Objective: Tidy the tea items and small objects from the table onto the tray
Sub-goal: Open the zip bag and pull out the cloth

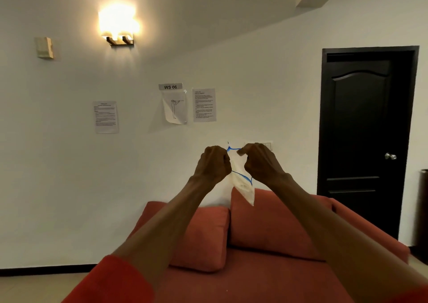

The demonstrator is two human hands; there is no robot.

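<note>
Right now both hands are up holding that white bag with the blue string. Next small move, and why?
Probably bring the white bag down and look down for the table. Both the left hand and right hand pinch its blue string at chest height in front of the wall, above the red sofa. No table or tray shows in this view, so nothing can be placed yet.

A wall label reads "WS 06".

Ahead of you, an orange sofa with two cushions, a lit wall lamp, taped papers, a black door.
</note>
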